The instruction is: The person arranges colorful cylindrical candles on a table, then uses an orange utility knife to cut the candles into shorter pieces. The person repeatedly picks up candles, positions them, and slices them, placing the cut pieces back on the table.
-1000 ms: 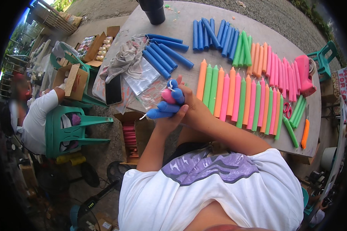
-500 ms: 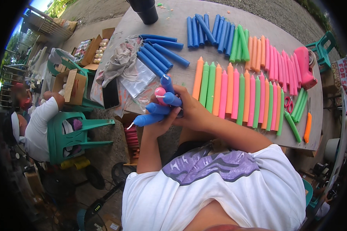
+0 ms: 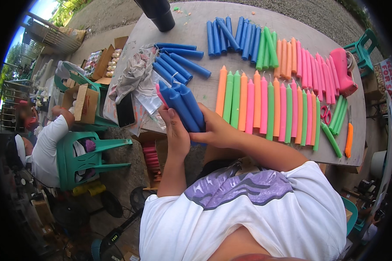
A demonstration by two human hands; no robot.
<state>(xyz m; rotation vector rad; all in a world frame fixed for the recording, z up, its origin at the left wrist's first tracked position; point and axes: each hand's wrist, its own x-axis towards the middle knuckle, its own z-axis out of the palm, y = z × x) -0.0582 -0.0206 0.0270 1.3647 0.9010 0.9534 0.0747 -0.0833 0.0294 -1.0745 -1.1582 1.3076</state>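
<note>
My left hand [image 3: 175, 130] and my right hand [image 3: 211, 126] both grip a bundle of several blue candles with a pink one [image 3: 185, 104], tips tilted up and away from me, over the near edge of the table [image 3: 196, 17]. Just beyond it lie clear plastic bags [image 3: 146, 102], a crumpled grey rag [image 3: 131, 74], a dark phone [image 3: 125, 108] and loose blue candles [image 3: 180, 61]. A long row of orange, green and pink candles [image 3: 270, 108] lies right of my hands, with groups of blue [image 3: 233, 37], green [image 3: 270, 48] and pink candles [image 3: 318, 74] behind it.
A black tumbler [image 3: 157, 13], pink tape dispenser [image 3: 342, 71], scissors [image 3: 324, 115] and orange cutter [image 3: 348, 139] are on the table. A co-worker in white [image 3: 43, 152] sits at left by a green chair [image 3: 87, 156] and boxes [image 3: 80, 104]. An open carton of candles [image 3: 150, 154] stands below the table.
My hands have turned the bundle: its tips pointed toward me and left earlier and now point away, showing the candles' long sides.
</note>
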